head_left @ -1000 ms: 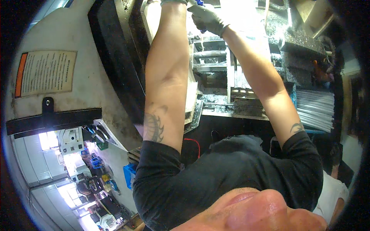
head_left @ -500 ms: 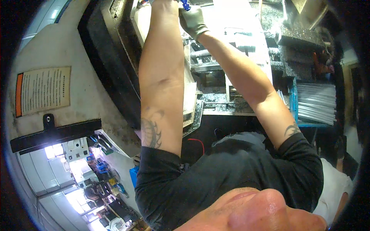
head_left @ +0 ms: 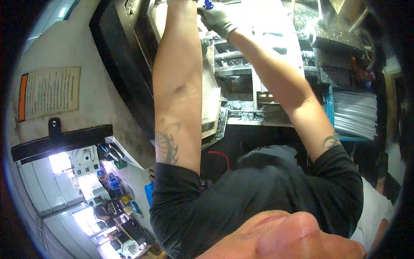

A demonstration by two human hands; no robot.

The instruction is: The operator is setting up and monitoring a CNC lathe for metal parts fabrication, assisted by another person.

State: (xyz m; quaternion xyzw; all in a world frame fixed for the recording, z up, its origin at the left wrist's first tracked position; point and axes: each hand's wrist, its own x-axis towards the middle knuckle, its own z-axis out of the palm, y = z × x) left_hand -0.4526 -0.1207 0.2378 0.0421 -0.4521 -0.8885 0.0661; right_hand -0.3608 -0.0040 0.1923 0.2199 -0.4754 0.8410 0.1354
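Observation:
My left forearm (head_left: pixel 179 82) reaches straight up to the top edge of the picture. The left hand lies beyond that edge, so its fingers do not show. In a pale work glove, my right hand (head_left: pixel 217 20) is at the top middle, just right of my left wrist. Its fingers look curled, and their tips are partly hidden. A small blue ribbed piece (head_left: pixel 208 4) shows right at these fingers; what the hand holds is hidden. Both arms extend into a brightly lit machine interior, where metal rails (head_left: pixel 233 71) lie below the right hand.
A dark-edged machine cover (head_left: pixel 123 64) stands close on the left, beside a panel with a label (head_left: pixel 49 93). Metal chips lie on a ledge (head_left: pixel 336 41) at the right. Several metal bars (head_left: pixel 355 114) rest in a blue-edged rack. A red cable (head_left: pixel 224 157) hangs below.
My right hand has shifted slightly left and down, its wrist a little to the right. The left forearm has moved slightly left. The view has shifted a little.

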